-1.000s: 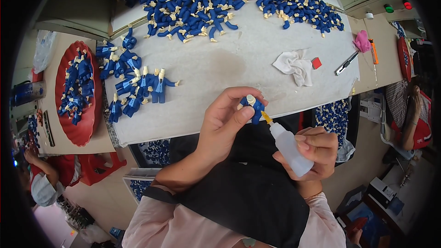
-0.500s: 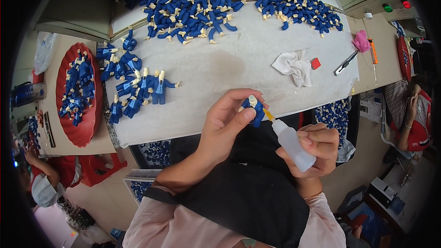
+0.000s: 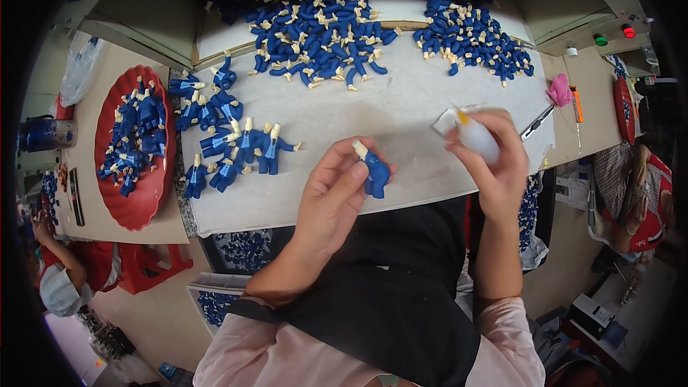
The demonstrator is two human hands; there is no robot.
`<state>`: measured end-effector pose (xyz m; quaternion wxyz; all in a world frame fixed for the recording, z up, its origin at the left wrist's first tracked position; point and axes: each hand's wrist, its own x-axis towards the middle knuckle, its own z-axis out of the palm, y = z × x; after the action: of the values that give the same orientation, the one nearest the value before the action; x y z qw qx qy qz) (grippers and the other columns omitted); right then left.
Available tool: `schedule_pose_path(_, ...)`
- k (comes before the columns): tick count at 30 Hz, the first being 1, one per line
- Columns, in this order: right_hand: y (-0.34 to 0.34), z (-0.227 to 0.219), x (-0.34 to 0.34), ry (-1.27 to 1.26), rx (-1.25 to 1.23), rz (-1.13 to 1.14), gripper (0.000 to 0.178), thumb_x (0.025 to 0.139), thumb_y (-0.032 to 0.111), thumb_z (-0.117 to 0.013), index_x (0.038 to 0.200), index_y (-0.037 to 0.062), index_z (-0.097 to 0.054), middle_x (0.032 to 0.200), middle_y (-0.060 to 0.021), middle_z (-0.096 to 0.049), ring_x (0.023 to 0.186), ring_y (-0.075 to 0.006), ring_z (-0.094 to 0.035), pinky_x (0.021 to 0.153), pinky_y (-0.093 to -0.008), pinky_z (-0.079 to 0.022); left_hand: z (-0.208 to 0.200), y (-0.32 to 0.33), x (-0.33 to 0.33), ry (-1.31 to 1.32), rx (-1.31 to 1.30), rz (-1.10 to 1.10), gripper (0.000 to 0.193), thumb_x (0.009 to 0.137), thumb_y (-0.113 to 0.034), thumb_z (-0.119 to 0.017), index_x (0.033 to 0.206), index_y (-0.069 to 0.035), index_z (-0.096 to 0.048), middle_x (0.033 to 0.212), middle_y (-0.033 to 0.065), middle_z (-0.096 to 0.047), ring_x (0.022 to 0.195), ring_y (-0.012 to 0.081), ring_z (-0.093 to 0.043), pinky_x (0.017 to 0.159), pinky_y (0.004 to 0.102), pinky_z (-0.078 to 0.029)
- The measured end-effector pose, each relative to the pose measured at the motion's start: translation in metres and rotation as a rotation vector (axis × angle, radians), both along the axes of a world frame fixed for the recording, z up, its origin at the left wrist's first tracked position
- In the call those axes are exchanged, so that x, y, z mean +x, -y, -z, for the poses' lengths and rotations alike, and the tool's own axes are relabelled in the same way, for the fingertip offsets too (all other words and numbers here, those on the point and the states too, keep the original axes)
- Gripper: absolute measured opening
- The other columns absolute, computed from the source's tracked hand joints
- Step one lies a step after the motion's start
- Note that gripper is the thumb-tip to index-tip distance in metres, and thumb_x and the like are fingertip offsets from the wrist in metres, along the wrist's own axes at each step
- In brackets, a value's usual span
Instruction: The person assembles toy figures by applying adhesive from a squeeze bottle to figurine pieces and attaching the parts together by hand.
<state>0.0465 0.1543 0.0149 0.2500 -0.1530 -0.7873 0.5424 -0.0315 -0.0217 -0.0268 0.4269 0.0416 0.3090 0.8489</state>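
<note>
Your left hand (image 3: 333, 197) fingers pinch blue toy body (image 3: 375, 174) at tabletop (image 3: 401, 111) near edge. Your right hand (image 3: 494, 158) grips squeeze bottle (image 3: 474, 136), mostly hidden. Bare space ahead.

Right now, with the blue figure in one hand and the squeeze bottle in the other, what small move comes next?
Probably set the blue figure beside the row of figures on the white mat: the left hand pinches it above the mat's near edge, while the right hand holds the squeeze bottle apart from it.

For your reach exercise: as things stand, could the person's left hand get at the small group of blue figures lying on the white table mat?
Probably yes. The left hand holds a blue figure part, but bare white mat lies between it and the blue figures, with nothing blocking.
</note>
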Motion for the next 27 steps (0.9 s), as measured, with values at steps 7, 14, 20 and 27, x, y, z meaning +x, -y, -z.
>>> schedule_pose_path(7,-0.01,0.027,-0.092,0.122,0.461,-0.093,0.024,0.067,-0.003,-0.059,0.082,0.003,-0.042,0.077,-0.0113,-0.054,0.072,-0.0288,-0.057,0.064,-0.0334,-0.045,-0.001,0.007,0.0,0.034,0.023,-0.029,0.027,0.085,-0.008,-0.047,0.111,-0.002,-0.044,0.099,0.0113,-0.05,0.093,0.0234,-0.053,0.082,0.0314,-0.041)
schedule_pose_path(14,-0.011,0.023,-0.076,0.077,0.325,-0.093,0.025,0.068,0.001,-0.061,0.09,0.0041,-0.048,0.077,-0.0063,-0.054,0.068,-0.0175,-0.056,0.059,-0.0276,-0.042,-0.004,0.007,-0.002,0.061,0.046,0.016,0.026,0.086,-0.009,-0.046,0.111,-0.001,-0.044,0.097,0.0094,-0.052,0.094,0.0216,-0.052,0.084,0.0296,-0.04)
schedule_pose_path(20,-0.001,0.014,-0.01,0.069,-0.586,-0.084,0.021,0.069,0.001,-0.062,0.085,0.0008,-0.049,0.075,-0.0089,-0.054,0.063,-0.0161,-0.054,0.058,-0.0272,-0.044,-0.004,-0.002,0.002,0.078,0.007,0.071,0.024,0.085,-0.01,-0.046,0.109,-0.004,-0.044,0.099,0.012,-0.049,0.092,0.0228,-0.054,0.081,0.0319,-0.044)
schedule_pose_path(27,0.016,0.013,0.03,-0.11,-0.804,-0.009,0.012,0.074,-0.001,-0.056,0.084,-0.0025,-0.049,0.066,-0.0114,-0.056,0.055,-0.0166,-0.054,0.053,-0.0262,-0.045,-0.01,-0.014,0.014,0.083,0.03,0.17,0.026,0.086,-0.01,-0.046,0.111,-0.002,-0.044,0.099,0.0086,-0.053,0.095,0.0208,-0.054,0.083,0.029,-0.042)
